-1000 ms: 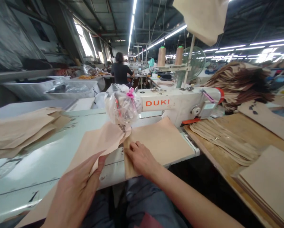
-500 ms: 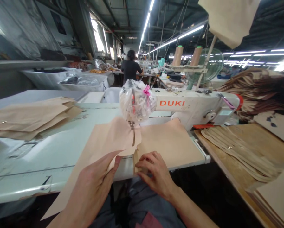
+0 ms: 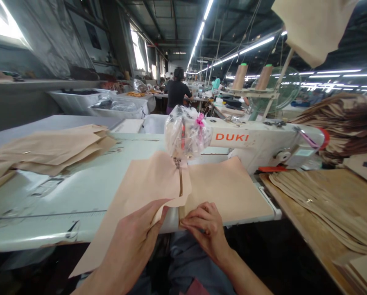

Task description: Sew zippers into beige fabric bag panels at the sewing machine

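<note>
A white DUKI sewing machine (image 3: 257, 141) stands on a pale green table (image 3: 63, 196), its head wrapped in clear plastic (image 3: 186, 133). Two beige fabric pieces meet under the needle: a folded-up left piece (image 3: 143, 184) and a flat right piece (image 3: 229, 188). My left hand (image 3: 134, 250) is closed on the near edge of the left piece, thumb on top. My right hand (image 3: 206, 229) presses curled fingers on the near corner of the right piece at the table's front edge.
A stack of beige pieces (image 3: 45, 149) lies at the table's left. A wooden side table (image 3: 340, 192) on the right carries folded beige strips (image 3: 318, 205) and a tall pile (image 3: 343, 123). Two thread cones (image 3: 252, 77) stand behind. A person (image 3: 176, 92) works far back.
Both hands have drawn back toward the table's front edge along the fabric, the right hand curling its fingers at the near corner. The view has shifted, so the machine appears further right.
</note>
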A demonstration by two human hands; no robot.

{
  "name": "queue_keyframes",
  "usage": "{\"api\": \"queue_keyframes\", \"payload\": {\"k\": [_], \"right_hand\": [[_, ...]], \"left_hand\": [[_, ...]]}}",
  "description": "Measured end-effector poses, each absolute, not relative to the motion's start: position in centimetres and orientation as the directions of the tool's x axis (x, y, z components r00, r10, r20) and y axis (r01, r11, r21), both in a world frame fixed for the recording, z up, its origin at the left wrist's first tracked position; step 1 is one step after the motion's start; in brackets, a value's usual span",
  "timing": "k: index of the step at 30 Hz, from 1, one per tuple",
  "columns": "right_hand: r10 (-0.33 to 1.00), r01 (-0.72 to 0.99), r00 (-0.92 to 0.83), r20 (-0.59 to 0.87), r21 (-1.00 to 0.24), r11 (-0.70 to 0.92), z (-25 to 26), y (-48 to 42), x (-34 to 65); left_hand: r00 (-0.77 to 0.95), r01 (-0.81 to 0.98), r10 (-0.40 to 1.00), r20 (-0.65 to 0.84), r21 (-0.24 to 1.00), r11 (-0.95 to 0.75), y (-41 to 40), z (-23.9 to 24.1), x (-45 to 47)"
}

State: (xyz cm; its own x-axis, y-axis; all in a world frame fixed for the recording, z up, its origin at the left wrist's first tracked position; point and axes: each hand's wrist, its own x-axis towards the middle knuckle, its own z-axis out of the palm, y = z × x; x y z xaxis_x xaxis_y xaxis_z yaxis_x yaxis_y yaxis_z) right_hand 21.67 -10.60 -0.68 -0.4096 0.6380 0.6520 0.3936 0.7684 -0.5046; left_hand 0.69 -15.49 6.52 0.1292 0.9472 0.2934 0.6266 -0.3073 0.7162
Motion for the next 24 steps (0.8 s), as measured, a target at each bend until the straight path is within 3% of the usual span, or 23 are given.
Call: {"api": "queue_keyframes", "payload": {"k": [5,8,10,12,14,16,19,24], "right_hand": [[0.638,0.435,-0.413,0.650,-0.475,0.765,-0.4,-10.6,21.5],[0.613,0.454,-0.457,0.645,-0.424,0.784,-0.3,-10.7,21.6],[0.582,0.460,-0.488,0.651,-0.374,0.805,-0.5,-10.9,21.7],[0.539,0.469,-0.489,0.686,-0.315,0.825,-1.0,-11.0,21.8],[0.504,0.485,-0.464,0.729,-0.267,0.833,-1.6,-11.1,21.7],[0.486,0.494,-0.448,0.750,-0.245,0.834,-2.2,-11.1,21.6],[0.487,0.489,-0.440,0.754,-0.254,0.835,-2.5,-11.2,21.5],[0.478,0.469,-0.422,0.770,-0.266,0.842,-2.3,-11.2,21.6]], "left_hand": [[0.159,0.633,0.943,0.292,0.703,-0.324,-15.3,6.1,0.7],[0.201,0.690,0.920,0.336,0.618,-0.376,-15.6,5.9,0.6],[0.310,0.746,0.843,0.438,0.437,-0.502,-15.8,5.3,0.5],[0.469,0.753,0.704,0.533,0.175,-0.634,-15.9,4.4,0.4],[0.583,0.727,0.582,0.567,-0.042,-0.686,-15.8,3.5,0.4],[0.629,0.720,0.532,0.567,-0.167,-0.674,-15.7,2.7,0.5],[0.668,0.705,0.510,0.542,-0.242,-0.666,-15.5,2.2,0.8],[0.665,0.718,0.533,0.523,-0.250,-0.650,-15.3,1.8,0.9]]}}
